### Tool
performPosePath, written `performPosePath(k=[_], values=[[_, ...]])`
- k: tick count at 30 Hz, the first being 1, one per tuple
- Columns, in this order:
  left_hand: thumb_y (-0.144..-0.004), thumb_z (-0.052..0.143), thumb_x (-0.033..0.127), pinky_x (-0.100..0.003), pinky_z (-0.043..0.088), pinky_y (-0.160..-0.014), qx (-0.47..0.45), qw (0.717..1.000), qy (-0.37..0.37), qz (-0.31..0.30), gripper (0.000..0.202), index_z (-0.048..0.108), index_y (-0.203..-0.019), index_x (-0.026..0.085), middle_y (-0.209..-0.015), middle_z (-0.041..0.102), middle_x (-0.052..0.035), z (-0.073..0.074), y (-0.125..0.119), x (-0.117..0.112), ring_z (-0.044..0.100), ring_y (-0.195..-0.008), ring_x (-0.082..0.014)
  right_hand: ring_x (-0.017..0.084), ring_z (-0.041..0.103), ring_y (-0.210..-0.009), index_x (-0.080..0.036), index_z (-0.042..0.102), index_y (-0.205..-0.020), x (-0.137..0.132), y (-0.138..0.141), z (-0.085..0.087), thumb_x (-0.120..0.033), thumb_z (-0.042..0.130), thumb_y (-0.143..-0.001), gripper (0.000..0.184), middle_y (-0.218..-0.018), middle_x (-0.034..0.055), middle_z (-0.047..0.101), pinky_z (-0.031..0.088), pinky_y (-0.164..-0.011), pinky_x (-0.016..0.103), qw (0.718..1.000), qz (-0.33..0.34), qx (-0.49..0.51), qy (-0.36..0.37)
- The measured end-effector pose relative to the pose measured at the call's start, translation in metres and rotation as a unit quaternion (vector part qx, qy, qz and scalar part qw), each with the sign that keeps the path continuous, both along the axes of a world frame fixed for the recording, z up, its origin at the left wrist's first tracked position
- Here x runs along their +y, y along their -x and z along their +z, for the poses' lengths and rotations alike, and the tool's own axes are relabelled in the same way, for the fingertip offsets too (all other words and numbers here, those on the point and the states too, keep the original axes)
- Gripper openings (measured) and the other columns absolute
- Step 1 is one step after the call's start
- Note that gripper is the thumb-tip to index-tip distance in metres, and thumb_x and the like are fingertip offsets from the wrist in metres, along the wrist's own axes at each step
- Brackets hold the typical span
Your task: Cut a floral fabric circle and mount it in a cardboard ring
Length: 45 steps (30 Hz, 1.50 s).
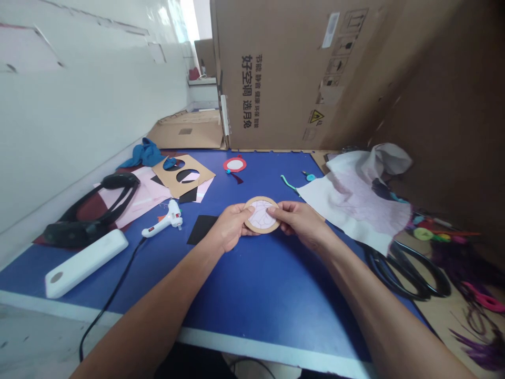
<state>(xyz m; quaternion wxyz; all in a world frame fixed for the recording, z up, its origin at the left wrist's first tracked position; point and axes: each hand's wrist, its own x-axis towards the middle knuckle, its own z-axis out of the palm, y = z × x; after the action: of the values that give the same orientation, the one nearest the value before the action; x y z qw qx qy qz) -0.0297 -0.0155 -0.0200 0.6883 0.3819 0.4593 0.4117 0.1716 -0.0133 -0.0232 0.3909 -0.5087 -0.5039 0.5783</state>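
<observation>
Holding a round cardboard ring (262, 215) between both hands, I keep it low over the blue table (256, 295), its face turned up toward me. I cannot tell whether it touches the table. My left hand (231, 227) is closed on its left edge with the thumb on top. My right hand (302, 221) is closed on its right edge. The ring lies straight between the two grips, with neither hand nearer. Being round, it has no long axis, and pale veined fabric fills its middle. A glue gun (163, 222) lies left of my left hand, with a black square (201, 228) between them. A pale cloth (355, 202) spreads just right of my right hand. The big cardboard box (295, 73) behind shows only its outer wall, so I cannot tell what is in it.
</observation>
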Motion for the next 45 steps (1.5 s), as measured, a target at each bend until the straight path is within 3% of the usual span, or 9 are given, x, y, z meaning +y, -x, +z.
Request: performPosePath(k=[4, 8, 22, 28, 33, 39, 45], values=[[-0.102, 0.063, 0.020, -0.031, 0.063, -0.065, -0.031, 0.999, 0.035, 0.020, 0.019, 0.078, -0.108, 0.010, -0.097, 0.082, -0.0171, 0.003, 0.003, 0.003, 0.076, -0.072, -0.0201, 0.010, 0.053, -0.052, -0.020, 0.066, -0.079, 0.000, -0.002, 0.006, -0.069, 0.085, -0.079, 0.053, -0.065, -0.0025, 0.062, 0.043, -0.045, 0.020, 0.995, -0.006, 0.089, 0.042], [-0.104, 0.060, 0.015, -0.025, 0.062, -0.061, -0.071, 0.994, 0.074, 0.048, 0.019, 0.077, -0.107, 0.009, -0.092, 0.082, -0.0146, 0.008, 0.005, 0.006, 0.077, -0.072, -0.0182, 0.009, 0.055, -0.053, -0.018, 0.069, -0.087, 0.000, -0.003, 0.011, -0.065, 0.090, -0.078, 0.051, -0.072, -0.0007, 0.069, 0.045, -0.047, 0.019, 0.986, -0.002, 0.156, 0.058], [-0.105, 0.055, 0.014, -0.023, 0.063, -0.068, -0.121, 0.982, 0.138, 0.042, 0.027, 0.074, -0.124, 0.007, -0.097, 0.082, -0.0157, 0.006, 0.011, 0.010, 0.081, -0.076, -0.0200, 0.007, 0.051, -0.050, -0.018, 0.069, -0.080, -0.001, 0.001, 0.007, -0.066, 0.096, -0.065, 0.057, -0.070, -0.0014, 0.070, 0.041, -0.045, 0.019, 0.988, 0.014, 0.149, 0.044], [-0.103, 0.059, 0.015, -0.026, 0.063, -0.068, -0.097, 0.990, 0.096, 0.028, 0.024, 0.076, -0.119, 0.007, -0.107, 0.082, -0.0197, 0.002, 0.010, 0.011, 0.081, -0.083, -0.0222, 0.007, 0.050, -0.050, -0.018, 0.068, -0.080, -0.001, 0.002, 0.008, -0.065, 0.094, -0.069, 0.054, -0.070, -0.0014, 0.069, 0.039, -0.045, 0.020, 0.990, 0.017, 0.136, 0.039], [-0.102, 0.063, 0.020, -0.028, 0.062, -0.063, -0.021, 0.998, -0.004, 0.059, 0.021, 0.078, -0.111, 0.009, -0.100, 0.082, -0.0185, 0.000, 0.007, 0.007, 0.078, -0.076, -0.0210, 0.008, 0.053, -0.051, -0.019, 0.067, -0.076, -0.001, 0.003, 0.005, -0.069, 0.089, -0.073, 0.055, -0.068, -0.0016, 0.067, 0.043, -0.047, 0.020, 0.995, -0.004, 0.092, 0.026], [-0.097, 0.074, 0.032, -0.033, 0.063, -0.069, 0.008, 0.997, -0.066, 0.032, 0.027, 0.079, -0.112, 0.010, -0.096, 0.082, -0.0180, -0.002, 0.003, 0.004, 0.078, -0.078, -0.0237, 0.010, 0.055, -0.052, -0.020, 0.069, -0.079, -0.002, 0.004, 0.003, -0.059, 0.091, -0.074, 0.045, -0.059, -0.0039, 0.062, 0.044, -0.049, 0.021, 0.999, -0.002, 0.039, 0.012], [-0.098, 0.071, 0.034, -0.033, 0.063, -0.068, 0.022, 0.995, -0.091, 0.019, 0.030, 0.079, -0.114, 0.011, -0.098, 0.082, -0.0174, -0.001, 0.002, 0.003, 0.078, -0.080, -0.0240, 0.010, 0.052, -0.049, -0.021, 0.065, -0.071, -0.001, 0.004, 0.003, -0.054, 0.088, -0.075, 0.041, -0.054, -0.0044, 0.060, 0.042, -0.049, 0.022, 1.000, -0.003, 0.010, -0.012]])
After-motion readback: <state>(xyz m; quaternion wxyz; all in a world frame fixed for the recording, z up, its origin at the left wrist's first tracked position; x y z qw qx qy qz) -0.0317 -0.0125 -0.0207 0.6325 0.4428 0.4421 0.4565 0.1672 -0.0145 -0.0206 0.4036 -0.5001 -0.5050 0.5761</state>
